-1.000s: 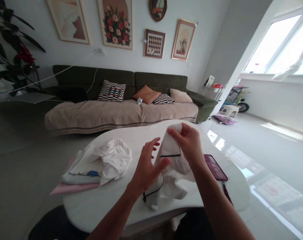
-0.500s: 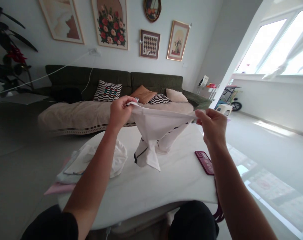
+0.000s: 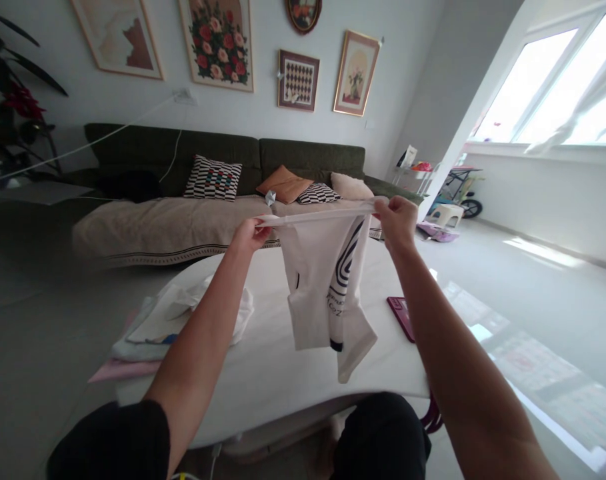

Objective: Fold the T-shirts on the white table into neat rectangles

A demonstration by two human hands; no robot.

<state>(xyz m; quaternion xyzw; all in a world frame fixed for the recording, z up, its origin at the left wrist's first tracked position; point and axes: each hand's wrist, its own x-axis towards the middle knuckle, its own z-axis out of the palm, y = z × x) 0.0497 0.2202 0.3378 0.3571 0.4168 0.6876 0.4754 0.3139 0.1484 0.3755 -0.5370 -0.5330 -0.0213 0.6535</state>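
Note:
A white garment [image 3: 313,280] with a black looped print and lettering hangs above the table, its top edge stretched straight between my hands. My left hand [image 3: 253,233] pinches one end of that edge. At the other end, my right hand [image 3: 397,217] has its fingers closed on the fabric. The lower part hangs in folds, with a black band near the bottom; whether it is a top or trousers I cannot tell. A pile of folded clothes [image 3: 147,337], white, pale blue and pink, lies on the left, partly behind my left forearm.
The white oval table [image 3: 263,393] stands before my knees. A dark red phone [image 3: 400,317] lies at its right side, partly behind my right forearm. Beyond is a green sofa [image 3: 183,150] with a beige cover and several cushions. A small white stool [image 3: 447,215] stands on the floor at right.
The white garment has gone from bunched and sagging to hanging down, its print now in view. My right hand has moved left and up; my left hand has shifted slightly right and down.

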